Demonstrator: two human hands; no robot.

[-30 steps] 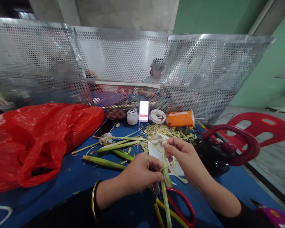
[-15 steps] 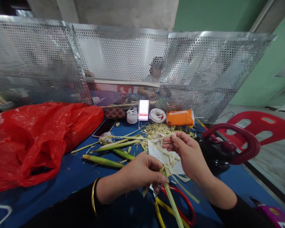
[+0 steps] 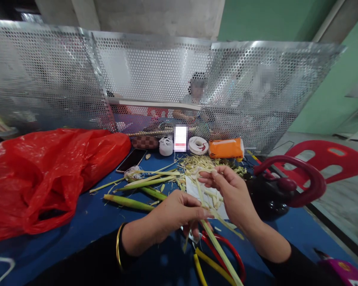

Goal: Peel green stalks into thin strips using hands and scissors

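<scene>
My left hand [image 3: 179, 212] is closed around a pale green plant stalk [image 3: 222, 254], pinching it between thumb and fingers near its upper part, where thin strips cross it. The stalk's lower end slants down to the right. Up and to the right, my right hand [image 3: 234, 196] pinches the end of a narrow leaf strip [image 3: 200, 192] that bends down to the left hand. Red-handled scissors [image 3: 240, 256] and a yellow-handled tool [image 3: 200, 270] lie beneath the stalk, partly covered. Green stalks [image 3: 128, 201] rest left of my hands.
Plant shavings [image 3: 203, 163] and white paper [image 3: 192, 187] lie beyond my hands. A red plastic bag [image 3: 56, 171] and phone [image 3: 131, 160] are left; a dark kettle [image 3: 267, 196] is right. Tape roll [image 3: 193, 149] and orange packet [image 3: 226, 148] stand before a perforated metal screen [image 3: 155, 71], a person behind it.
My right hand has moved slightly left with the strip end, and the strip is now straighter. My left hand has shifted a little; the stalk's lower end has swung right.
</scene>
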